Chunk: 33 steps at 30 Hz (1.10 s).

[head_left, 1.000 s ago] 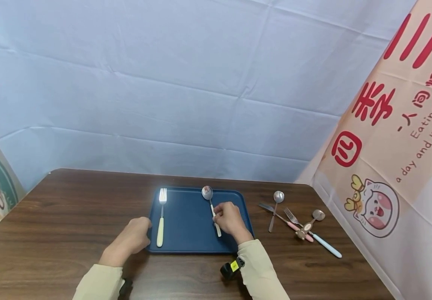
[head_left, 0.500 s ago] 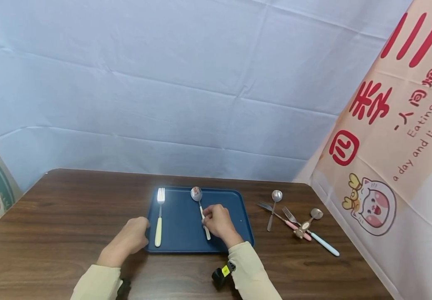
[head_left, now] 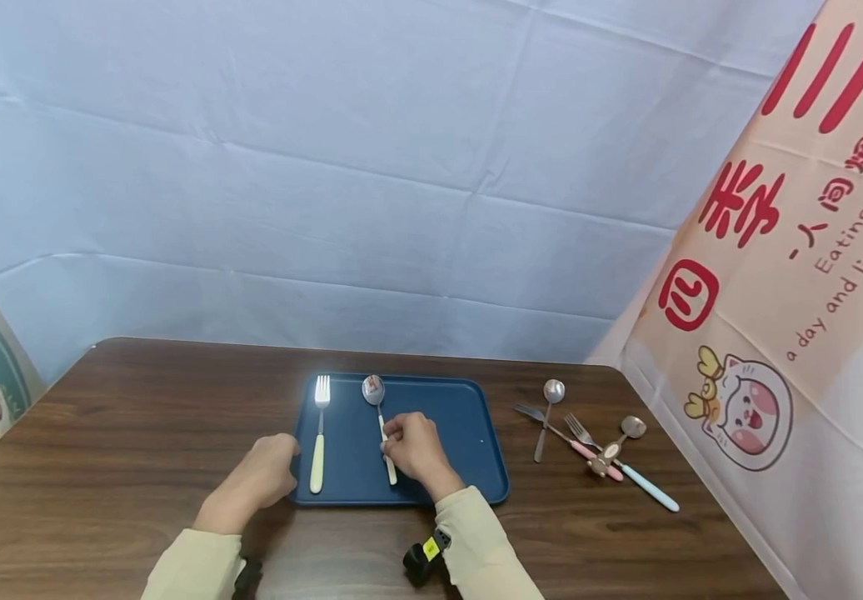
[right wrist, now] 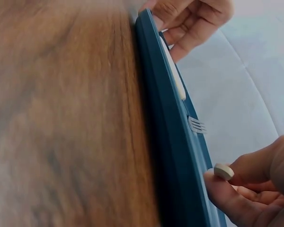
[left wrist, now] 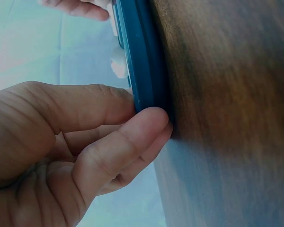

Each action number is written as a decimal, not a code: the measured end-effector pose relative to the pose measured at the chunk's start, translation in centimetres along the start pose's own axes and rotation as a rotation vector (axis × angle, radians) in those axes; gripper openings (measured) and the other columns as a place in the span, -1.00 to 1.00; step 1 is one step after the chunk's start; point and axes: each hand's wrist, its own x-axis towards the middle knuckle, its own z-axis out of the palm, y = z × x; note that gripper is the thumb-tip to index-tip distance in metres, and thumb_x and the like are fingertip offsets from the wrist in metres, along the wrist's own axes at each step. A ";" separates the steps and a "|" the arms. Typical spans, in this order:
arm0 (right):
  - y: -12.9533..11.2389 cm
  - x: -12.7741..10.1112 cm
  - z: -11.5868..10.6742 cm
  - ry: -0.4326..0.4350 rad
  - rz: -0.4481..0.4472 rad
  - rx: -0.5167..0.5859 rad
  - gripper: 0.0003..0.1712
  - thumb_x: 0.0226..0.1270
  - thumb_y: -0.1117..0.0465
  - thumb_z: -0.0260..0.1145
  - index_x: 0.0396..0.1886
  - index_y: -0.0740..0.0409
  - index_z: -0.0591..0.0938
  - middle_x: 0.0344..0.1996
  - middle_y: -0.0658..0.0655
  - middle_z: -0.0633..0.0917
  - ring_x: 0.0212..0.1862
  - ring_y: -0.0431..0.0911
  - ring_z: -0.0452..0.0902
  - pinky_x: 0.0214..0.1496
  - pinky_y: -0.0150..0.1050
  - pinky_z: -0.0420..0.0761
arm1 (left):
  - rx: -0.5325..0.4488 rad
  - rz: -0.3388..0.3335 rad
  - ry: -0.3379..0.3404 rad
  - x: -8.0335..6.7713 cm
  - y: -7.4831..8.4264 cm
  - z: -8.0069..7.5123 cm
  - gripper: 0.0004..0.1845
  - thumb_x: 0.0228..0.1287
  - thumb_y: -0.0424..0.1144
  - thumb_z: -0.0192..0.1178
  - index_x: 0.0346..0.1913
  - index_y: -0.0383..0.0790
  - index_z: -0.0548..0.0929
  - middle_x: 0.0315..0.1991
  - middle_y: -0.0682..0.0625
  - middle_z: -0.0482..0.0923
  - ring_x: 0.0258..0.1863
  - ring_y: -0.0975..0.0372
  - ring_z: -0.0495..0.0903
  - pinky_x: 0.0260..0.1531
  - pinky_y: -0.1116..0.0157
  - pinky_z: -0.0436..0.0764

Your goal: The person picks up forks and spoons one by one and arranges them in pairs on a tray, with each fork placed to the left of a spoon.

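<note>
A dark blue tray lies on the wooden table. On its left part lies a cream-handled fork, tines pointing away. My left hand grips the tray's left edge, with thumb and forefinger pinched on the rim. My right hand pinches the white handle of a spoon over the tray, just right of the fork. In the right wrist view, the handle's end shows between my right fingers, with the fork beyond.
Right of the tray, several loose pieces of cutlery lie on the table: a steel spoon, a pink-handled fork and a light-blue-handled spoon. A cloth backdrop rises behind the table and a printed banner stands at its right.
My right hand has carried the spoon leftwards across the tray, closer to the fork. My left hand has stayed on the tray's left edge.
</note>
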 end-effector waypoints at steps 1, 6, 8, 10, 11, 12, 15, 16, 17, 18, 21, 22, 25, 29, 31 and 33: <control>-0.1 0.0 0.1 0.000 -0.004 0.001 -0.81 0.10 0.41 0.33 -0.24 0.33 0.65 -0.51 0.03 0.60 -0.47 -0.17 0.50 -0.44 -0.30 0.51 | 0.004 0.002 0.002 0.0 0.0 0.0 -0.67 -0.15 -0.64 0.14 -0.18 -0.57 0.56 -0.22 -0.28 0.56 -0.42 0.11 0.41 -0.41 0.18 0.46; -0.6 0.1 0.5 0.002 -0.033 0.001 -0.81 0.10 0.41 0.33 -0.24 0.33 0.65 -0.50 0.03 0.60 -0.46 -0.18 0.50 -0.44 -0.32 0.51 | 0.004 0.004 0.002 0.1 -0.1 0.0 -0.67 -0.15 -0.63 0.14 -0.18 -0.58 0.55 -0.20 -0.31 0.55 -0.40 0.11 0.42 -0.38 0.16 0.47; -0.7 0.1 0.7 0.001 -0.039 0.003 -0.81 0.09 0.40 0.34 -0.24 0.34 0.65 -0.50 0.03 0.60 -0.46 -0.18 0.51 -0.43 -0.31 0.51 | 0.001 0.005 0.001 0.1 -0.1 0.0 -0.66 -0.15 -0.64 0.13 -0.17 -0.57 0.56 -0.19 -0.31 0.55 -0.39 0.11 0.41 -0.39 0.17 0.47; -0.9 0.0 0.8 -0.006 -0.036 0.010 -0.80 0.10 0.40 0.34 -0.23 0.33 0.65 -0.50 0.03 0.61 -0.45 -0.18 0.52 -0.42 -0.30 0.51 | 0.001 0.011 0.003 0.1 -0.2 0.1 -0.66 -0.16 -0.64 0.12 -0.18 -0.57 0.56 -0.19 -0.31 0.56 -0.40 0.11 0.41 -0.39 0.17 0.47; -1.0 0.0 0.9 -0.009 -0.032 0.013 -0.80 0.10 0.40 0.34 -0.24 0.33 0.65 -0.50 0.02 0.61 -0.45 -0.18 0.52 -0.42 -0.30 0.51 | 0.003 0.012 0.002 0.1 -0.2 0.1 -0.65 -0.17 -0.64 0.12 -0.17 -0.57 0.56 -0.19 -0.31 0.55 -0.39 0.11 0.41 -0.38 0.17 0.47; -1.0 0.0 1.0 -0.010 -0.030 0.016 -0.80 0.09 0.40 0.34 -0.24 0.33 0.65 -0.50 0.02 0.61 -0.45 -0.18 0.52 -0.42 -0.30 0.52 | 0.003 0.013 0.001 0.1 -0.2 0.1 -0.65 -0.16 -0.64 0.12 -0.17 -0.57 0.56 -0.18 -0.31 0.55 -0.38 0.11 0.42 -0.37 0.17 0.47; -1.2 -0.1 1.1 -0.012 -0.021 0.024 -0.80 0.08 0.40 0.36 -0.25 0.32 0.65 -0.51 0.02 0.61 -0.45 -0.18 0.52 -0.43 -0.31 0.51 | 0.004 0.007 -0.009 0.1 -0.2 0.1 -0.64 -0.15 -0.64 0.12 -0.14 -0.59 0.55 -0.16 -0.33 0.54 -0.36 0.10 0.43 -0.36 0.16 0.47; -1.2 -0.1 1.2 -0.014 -0.019 0.028 -0.80 0.08 0.40 0.36 -0.25 0.32 0.65 -0.52 0.01 0.61 -0.46 -0.19 0.52 -0.43 -0.31 0.51 | 0.005 0.005 -0.010 0.1 -0.2 0.1 -0.63 -0.15 -0.64 0.12 -0.14 -0.59 0.55 -0.15 -0.33 0.54 -0.35 0.10 0.44 -0.35 0.17 0.47; -1.3 -0.1 1.2 -0.013 -0.019 0.026 -0.80 0.07 0.39 0.37 -0.25 0.32 0.65 -0.52 0.00 0.61 -0.46 -0.20 0.52 -0.43 -0.32 0.51 | 0.005 0.004 -0.010 0.1 -0.2 0.1 -0.63 -0.15 -0.63 0.13 -0.13 -0.59 0.55 -0.14 -0.33 0.54 -0.34 0.10 0.44 -0.35 0.17 0.47; -1.3 0.0 1.2 -0.013 -0.019 0.028 -0.80 0.07 0.39 0.37 -0.25 0.31 0.66 -0.52 0.00 0.61 -0.46 -0.21 0.51 -0.43 -0.32 0.51 | 0.005 0.004 -0.009 0.1 -0.2 0.1 -0.63 -0.15 -0.63 0.12 -0.14 -0.59 0.55 -0.15 -0.32 0.54 -0.34 0.10 0.44 -0.35 0.17 0.47; -1.4 0.0 1.3 -0.013 -0.018 0.027 -0.80 0.07 0.38 0.37 -0.25 0.30 0.66 -0.53 -0.03 0.61 -0.47 -0.23 0.50 -0.43 -0.33 0.50 | 0.009 0.014 0.002 0.1 -0.1 0.1 -0.65 -0.17 -0.64 0.12 -0.18 -0.57 0.56 -0.19 -0.29 0.56 -0.37 0.11 0.42 -0.37 0.17 0.47; -1.4 0.0 1.4 -0.014 -0.018 0.026 -0.80 0.07 0.38 0.37 -0.25 0.30 0.66 -0.53 -0.03 0.61 -0.48 -0.24 0.50 -0.43 -0.33 0.50 | 0.009 0.019 0.004 0.1 -0.1 0.1 -0.66 -0.18 -0.64 0.11 -0.19 -0.56 0.56 -0.20 -0.28 0.56 -0.38 0.11 0.42 -0.37 0.18 0.47; -1.6 0.0 1.5 -0.016 -0.025 0.023 -0.81 0.07 0.37 0.37 -0.26 0.30 0.67 -0.53 -0.03 0.61 -0.50 -0.25 0.48 -0.45 -0.33 0.49 | 0.012 0.028 0.009 0.2 -0.1 0.1 -0.69 -0.19 -0.64 0.11 -0.24 -0.54 0.57 -0.26 -0.24 0.56 -0.41 0.12 0.40 -0.39 0.18 0.46; -1.8 0.0 1.6 -0.040 -0.017 0.044 -0.82 0.08 0.38 0.37 -0.28 0.33 0.66 -0.56 -0.01 0.60 -0.55 -0.25 0.48 -0.48 -0.34 0.49 | 0.017 0.021 0.008 0.1 -0.1 0.1 -0.71 -0.18 -0.64 0.12 -0.25 -0.52 0.57 -0.30 -0.21 0.55 -0.42 0.12 0.38 -0.39 0.18 0.45; -1.9 0.0 1.7 -0.059 -0.005 0.068 -0.82 0.08 0.39 0.37 -0.28 0.35 0.66 -0.57 0.01 0.60 -0.57 -0.24 0.51 -0.49 -0.34 0.51 | 0.024 0.019 0.014 0.1 -0.1 0.1 -0.74 -0.18 -0.63 0.12 -0.30 -0.50 0.56 -0.36 -0.16 0.52 -0.44 0.12 0.36 -0.41 0.18 0.44; -1.9 0.0 1.8 -0.077 0.006 0.085 -0.81 0.08 0.40 0.36 -0.26 0.36 0.65 -0.58 0.01 0.59 -0.59 -0.23 0.54 -0.49 -0.34 0.53 | 0.027 0.019 0.023 0.0 0.0 0.1 -0.82 -0.17 -0.63 0.12 -0.40 -0.44 0.54 -0.46 -0.11 0.46 -0.48 0.13 0.33 -0.46 0.21 0.40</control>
